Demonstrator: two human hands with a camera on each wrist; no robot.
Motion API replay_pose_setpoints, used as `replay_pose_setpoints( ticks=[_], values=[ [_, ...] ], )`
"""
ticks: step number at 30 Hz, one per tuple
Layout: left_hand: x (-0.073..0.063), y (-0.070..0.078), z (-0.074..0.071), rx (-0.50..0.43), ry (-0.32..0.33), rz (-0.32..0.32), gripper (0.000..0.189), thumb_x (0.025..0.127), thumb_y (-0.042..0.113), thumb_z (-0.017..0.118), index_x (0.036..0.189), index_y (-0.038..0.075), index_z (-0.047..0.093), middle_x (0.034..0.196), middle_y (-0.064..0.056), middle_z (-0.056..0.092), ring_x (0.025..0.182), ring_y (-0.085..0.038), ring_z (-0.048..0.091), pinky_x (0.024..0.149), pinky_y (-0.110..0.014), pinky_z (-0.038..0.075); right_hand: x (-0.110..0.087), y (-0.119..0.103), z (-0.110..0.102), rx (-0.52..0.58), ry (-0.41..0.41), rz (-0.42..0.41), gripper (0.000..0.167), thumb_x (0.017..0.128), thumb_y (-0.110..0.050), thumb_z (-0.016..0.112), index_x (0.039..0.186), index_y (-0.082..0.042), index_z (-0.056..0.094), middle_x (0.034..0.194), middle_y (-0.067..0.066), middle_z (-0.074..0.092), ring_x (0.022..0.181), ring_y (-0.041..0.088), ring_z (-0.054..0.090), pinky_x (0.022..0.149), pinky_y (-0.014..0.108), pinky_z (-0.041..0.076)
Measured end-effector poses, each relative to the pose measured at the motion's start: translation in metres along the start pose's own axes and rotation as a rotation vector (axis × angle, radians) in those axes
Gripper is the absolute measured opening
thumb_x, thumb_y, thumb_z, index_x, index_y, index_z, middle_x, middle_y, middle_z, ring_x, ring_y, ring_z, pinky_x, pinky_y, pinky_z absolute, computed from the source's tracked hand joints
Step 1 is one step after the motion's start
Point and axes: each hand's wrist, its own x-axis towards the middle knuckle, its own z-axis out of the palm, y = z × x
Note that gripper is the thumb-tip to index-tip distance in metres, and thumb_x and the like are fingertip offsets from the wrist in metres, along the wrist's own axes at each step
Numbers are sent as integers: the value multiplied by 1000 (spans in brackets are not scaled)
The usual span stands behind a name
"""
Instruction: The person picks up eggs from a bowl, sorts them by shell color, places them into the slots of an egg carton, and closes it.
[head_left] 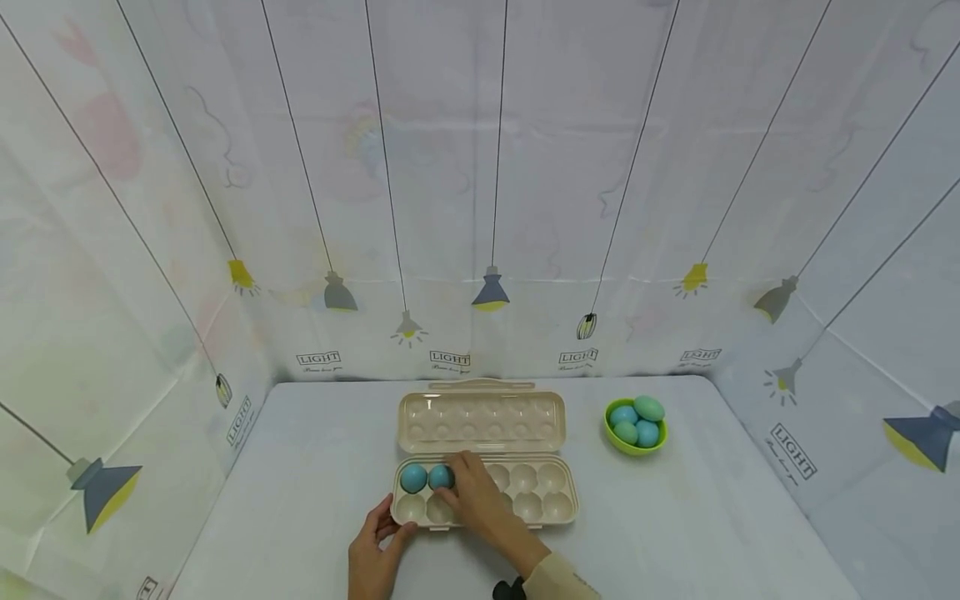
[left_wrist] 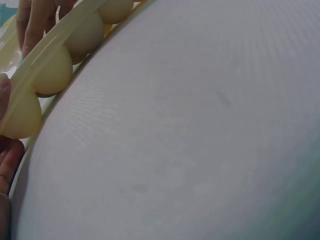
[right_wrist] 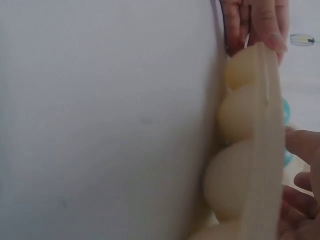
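Note:
An open beige egg carton lies on the white table, its lid folded back away from me. Two blue eggs sit side by side in the back row, one in the left end cup and a second egg beside it. My right hand reaches over the carton and holds this second egg between thumb and fingers. At the carton's left front corner, my left hand grips the edge, thumb at the rim and fingers beneath. The right hand partly covers the middle cups.
A lime-green bowl with several blue and green eggs stands to the right of the carton, toward the back of the table. Behind the table hangs a white cloth printed with lamps. A small black object shows at the right wrist.

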Motion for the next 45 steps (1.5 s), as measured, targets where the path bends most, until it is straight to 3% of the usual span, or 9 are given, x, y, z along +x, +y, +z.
replay_pose_setpoints(
  ticks=[3,10,16,20,26,35,45],
  values=[
    [0,-1,1,3,6,10,65,83,36,82,138,13,57,117,-2,72,92,-9,71,85,-21,56,2,1,-12,-6,-33,17,50,89,-28,77,128,-5,58,120,9,61,111,23,61,95,36,55],
    [1,-2,1,-15,-3,-15,68,83,40,82,139,13,57,119,-2,71,93,-8,70,86,-19,55,6,9,-44,-31,48,-76,52,84,-23,83,127,-5,60,121,7,61,111,23,58,93,35,56],
    [2,-4,1,-29,-10,-42,68,82,38,83,139,13,57,119,-3,71,93,-6,70,86,-17,54,11,20,-78,-86,22,-79,51,85,-25,81,128,-6,61,126,6,60,114,23,56,98,39,51],
    [2,-2,0,-33,-18,-60,69,82,37,83,140,13,57,120,-4,71,93,-7,70,87,-17,54,15,38,-99,-104,39,-88,51,84,-19,82,128,-5,61,126,10,59,115,27,55,100,42,49],
    [1,-2,-1,-18,-21,-77,70,81,41,83,140,13,56,119,-4,71,93,-6,70,88,-17,53,17,73,-129,-138,150,-86,51,81,-16,83,125,-3,62,125,15,59,116,32,55,98,48,49],
    [3,0,1,-6,-20,-74,70,81,42,83,139,13,57,119,-4,72,92,-5,69,87,-16,53,15,130,-173,-258,176,62,50,83,-15,82,126,0,60,126,20,57,113,40,52,95,53,49],
    [0,-1,2,-12,7,-60,64,82,34,84,137,14,59,114,-3,73,89,-3,69,85,-12,52,5,189,-204,-299,40,335,51,92,-18,72,135,2,54,136,26,49,124,47,42,101,61,41]
  ],
)
